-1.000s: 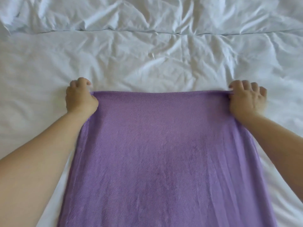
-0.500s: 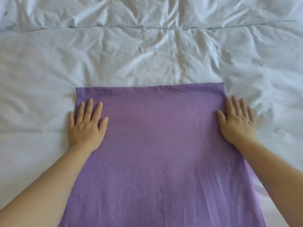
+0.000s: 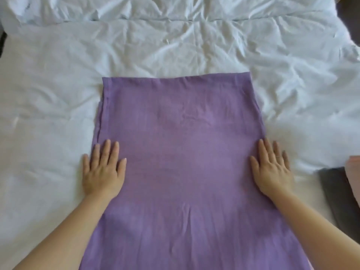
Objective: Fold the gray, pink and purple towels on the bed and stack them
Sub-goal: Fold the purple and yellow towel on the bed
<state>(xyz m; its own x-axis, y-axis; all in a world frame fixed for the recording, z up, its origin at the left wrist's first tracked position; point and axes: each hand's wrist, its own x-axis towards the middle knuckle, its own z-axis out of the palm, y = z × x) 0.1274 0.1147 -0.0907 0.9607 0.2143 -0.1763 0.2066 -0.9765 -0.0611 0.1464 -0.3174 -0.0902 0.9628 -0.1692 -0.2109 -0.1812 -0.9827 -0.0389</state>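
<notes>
- Purple towel point(image 3: 185, 152) runs lengthwise away from the person on the bed point(image 3: 48, 94).
- Flat and holding nothing, the left grip point(image 3: 103, 172) and right grip point(image 3: 272, 170) press its opposite long edges, equally near.

Bright, even daylight — soft blur, edges warped.

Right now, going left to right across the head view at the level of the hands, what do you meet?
Bedsheet → left hand, flat on the towel's left edge → purple towel → right hand, flat on its right edge → gray towel → pink towel at the frame edge.
</notes>
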